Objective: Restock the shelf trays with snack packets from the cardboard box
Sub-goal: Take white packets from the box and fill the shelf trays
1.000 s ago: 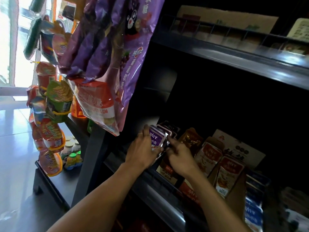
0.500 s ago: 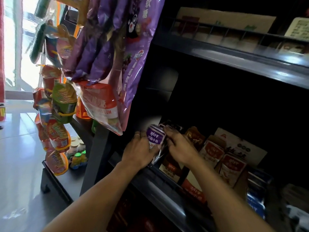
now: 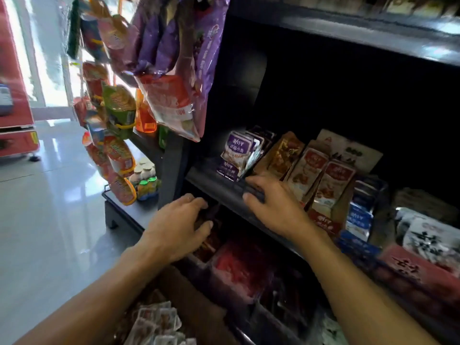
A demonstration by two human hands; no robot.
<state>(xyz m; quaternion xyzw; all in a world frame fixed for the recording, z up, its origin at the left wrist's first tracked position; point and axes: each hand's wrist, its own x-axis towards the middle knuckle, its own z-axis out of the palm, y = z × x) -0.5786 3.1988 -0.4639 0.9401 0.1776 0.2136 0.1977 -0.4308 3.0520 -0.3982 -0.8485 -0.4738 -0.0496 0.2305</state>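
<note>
The purple packets [image 3: 236, 151] stand upright, faces outward, at the shelf's [image 3: 219, 189] left end; left hand [image 3: 179, 226] and right hand [image 3: 276, 207] hold nothing, fingers loosely bent

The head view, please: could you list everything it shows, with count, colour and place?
purple packets: a row, count unclear, purple and white, left tray of middle shelf
brown packets: several, brown-orange, next tray rightward
red-and-white packets: two rows, further right
blue packets: several, right of those
hanging bags: several, purple, above the shelf's left end
hanging snack packs: many, mixed colours, left strip
small bottles: a few, low platform at left
cardboard box: one, brown, bottom centre
left hand: at lower shelf, fingers curled, contents unclear
right hand: on middle shelf edge
</note>
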